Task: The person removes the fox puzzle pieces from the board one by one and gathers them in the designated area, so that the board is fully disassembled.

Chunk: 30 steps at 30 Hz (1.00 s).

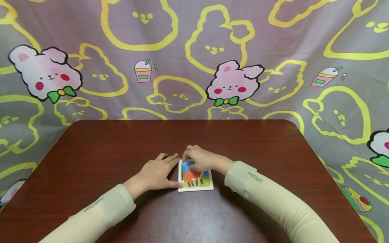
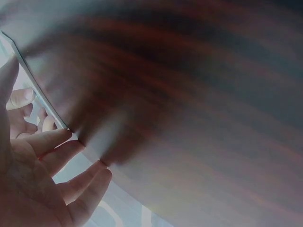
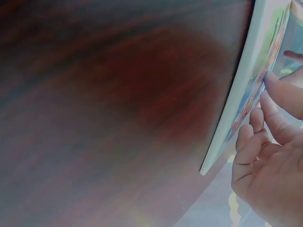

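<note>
A small square picture board [image 1: 196, 189] with a white border lies flat on the table. Its picture [image 1: 199, 181] shows an orange-red animal on green ground under blue; I cannot tell whether it is made of separate pieces. My left hand [image 1: 155, 173] rests at the board's left side, fingers spread and fairly straight, thumb at the lower left corner. Over the picture's upper part is my right hand [image 1: 200, 159], thumb and forefinger touching the surface and the other fingers curled, as the right wrist view shows. Anything between its fingertips is hidden.
The dark reddish-brown table [image 1: 121, 141] has rounded far corners and surrounds the board. Behind it hangs a grey-pink curtain [image 1: 188, 37] printed with yellow outlines and bunny faces. Pale sleeves [image 1: 261, 192] cover both forearms.
</note>
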Available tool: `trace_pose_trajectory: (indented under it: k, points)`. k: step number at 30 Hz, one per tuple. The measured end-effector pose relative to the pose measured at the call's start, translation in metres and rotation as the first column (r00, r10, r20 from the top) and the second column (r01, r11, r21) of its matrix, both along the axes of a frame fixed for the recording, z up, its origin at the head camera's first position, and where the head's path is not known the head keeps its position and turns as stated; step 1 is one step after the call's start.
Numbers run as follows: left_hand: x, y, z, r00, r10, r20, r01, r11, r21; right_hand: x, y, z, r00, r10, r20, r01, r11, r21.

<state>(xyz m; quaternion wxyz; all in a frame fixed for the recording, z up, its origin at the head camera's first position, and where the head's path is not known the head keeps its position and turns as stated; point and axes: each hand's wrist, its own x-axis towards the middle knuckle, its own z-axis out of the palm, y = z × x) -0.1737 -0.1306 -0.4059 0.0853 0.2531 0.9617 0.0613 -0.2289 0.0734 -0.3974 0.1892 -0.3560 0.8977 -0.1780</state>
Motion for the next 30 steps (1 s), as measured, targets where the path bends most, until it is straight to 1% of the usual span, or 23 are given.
trace_pose_trajectory:
  k: [9, 12, 15, 19, 24, 30]
  points:
    - [0.0015, -0.0001, -0.0001, 1.000, 0.005, 0.007, -0.005, 1.000, 0.017, 0.0017, -0.0013, -0.0006, 0.999, -0.017, 0.036, 0.017, 1.000, 0.005]
    - [0.0018, -0.0002, 0.0003, 1.000, 0.004, 0.007, -0.004, 1.000, 0.018, 0.0031, -0.0014, -0.0006, 0.999, -0.010, 0.049, 0.010, 1.000, -0.006]
    - [0.0018, -0.0002, 0.0006, 1.000, 0.003, 0.000, -0.003, 1.000, 0.015, 0.0050, -0.0012, 0.0005, 0.999, -0.006, 0.053, 0.007, 1.000, -0.021]
    - [0.0013, -0.0005, 0.0001, 1.000, 0.005, -0.008, -0.005, 1.000, 0.011, 0.0059, -0.0007, 0.0011, 0.999, -0.015, 0.037, 0.017, 0.999, -0.029]
    - [0.0012, -0.0003, -0.0005, 1.000, 0.000, -0.003, 0.000, 1.000, 0.007, 0.0048, -0.0001, -0.0017, 0.999, -0.011, 0.032, 0.012, 1.000, -0.021]
    - [0.0007, 0.0003, -0.0005, 1.000, 0.002, -0.012, -0.002, 1.000, 0.005, 0.0019, -0.0003, -0.0040, 0.999, -0.012, 0.049, 0.013, 1.000, -0.023]
